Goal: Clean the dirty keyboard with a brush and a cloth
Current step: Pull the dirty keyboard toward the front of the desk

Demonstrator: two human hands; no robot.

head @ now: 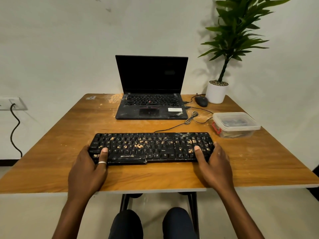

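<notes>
A black wired keyboard (151, 147), strewn with orange crumbs and dust, lies near the front of the wooden table (51, 152). My left hand (89, 168) grips its left end, thumb on the keys and fingers hidden beneath the edge; a ring sits on that thumb. My right hand (212, 166) grips the right end the same way. No brush or loose cloth is visible; a lidded clear plastic box (236, 124) at the right holds things I cannot make out.
A dusty open laptop (151, 99) stands behind the keyboard with crumbs beside it. A black mouse (201, 101) and a potted plant (216, 92) sit at the back right. The keyboard cable (193, 118) loops toward the laptop. A wall socket (12, 103) with a cord is at the left.
</notes>
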